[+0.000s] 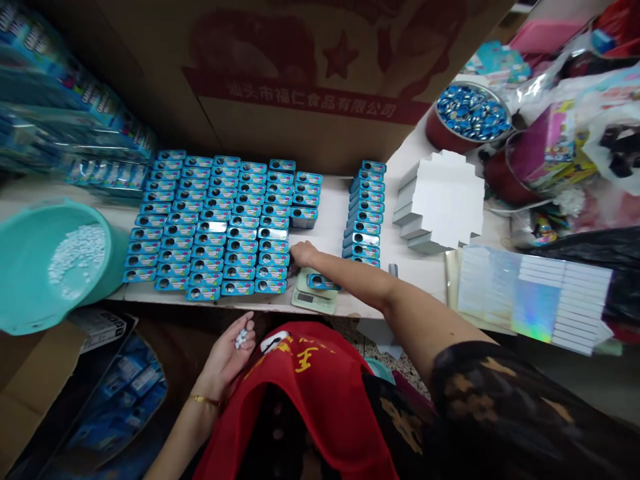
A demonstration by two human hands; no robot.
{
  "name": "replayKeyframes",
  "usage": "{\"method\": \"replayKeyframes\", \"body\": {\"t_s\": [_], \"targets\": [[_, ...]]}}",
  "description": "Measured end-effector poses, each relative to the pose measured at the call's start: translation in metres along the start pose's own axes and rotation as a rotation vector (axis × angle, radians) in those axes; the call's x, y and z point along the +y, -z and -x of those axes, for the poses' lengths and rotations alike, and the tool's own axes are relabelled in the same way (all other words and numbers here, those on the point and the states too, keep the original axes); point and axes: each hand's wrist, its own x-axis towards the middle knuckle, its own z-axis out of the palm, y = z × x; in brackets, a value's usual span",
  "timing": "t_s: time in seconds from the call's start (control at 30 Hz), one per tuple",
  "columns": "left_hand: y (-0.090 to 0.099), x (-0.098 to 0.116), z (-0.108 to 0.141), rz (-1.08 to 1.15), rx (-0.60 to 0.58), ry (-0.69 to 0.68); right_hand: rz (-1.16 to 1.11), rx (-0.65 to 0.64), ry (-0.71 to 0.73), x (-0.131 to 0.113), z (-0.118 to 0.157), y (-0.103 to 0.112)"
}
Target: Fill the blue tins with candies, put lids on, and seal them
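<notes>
My left hand [233, 353] is held palm up in front of the table edge, its fingers curled around several small white pellets [241, 338]. My right hand [303, 253] reaches over the table to the right side of the blue tin rows [237, 229]. Its fingers are curled downward beside the tins, and what they grip is hidden. Just below that hand, a pale green scale [314, 300] sits at the table's front edge with one blue tin [323, 282] lying on it, partly under my right forearm.
A teal tub [113, 247] with white pellets stands at left. A separate tin column [365, 210], white card stack [443, 200] and pot of blue lids [453, 139] are to the right. A large cardboard box [300, 127] walls off the back. An open carton [37, 393] is lower left.
</notes>
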Motion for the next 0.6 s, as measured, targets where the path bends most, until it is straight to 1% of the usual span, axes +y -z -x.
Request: {"method": "replayKeyframes", "body": {"t_s": [0.13,0.23,0.33,0.43,0.5,0.57,0.6], "targets": [[0.006,-0.001,0.006,0.034,0.088,-0.010,0.046,0.001,0.038,0.002,-0.011,-0.014],[0.008,-0.003,0.007,0.053,0.107,-0.004,0.087,0.021,0.044,0.003,-0.009,-0.019],[0.006,-0.003,0.004,0.051,0.107,0.007,0.117,0.011,0.059,0.003,-0.007,-0.018],[0.003,-0.001,0.001,0.050,0.082,0.019,0.126,0.018,0.066,0.006,-0.008,-0.008],[0.000,0.001,0.000,0.054,0.057,0.028,0.125,0.032,0.054,0.012,-0.006,0.006],[-0.004,0.004,-0.001,0.052,0.039,0.032,0.107,0.085,0.035,0.019,0.005,0.022],[-0.006,0.005,-0.001,0.047,0.033,0.030,0.092,0.131,0.036,0.023,0.015,0.031]]}}
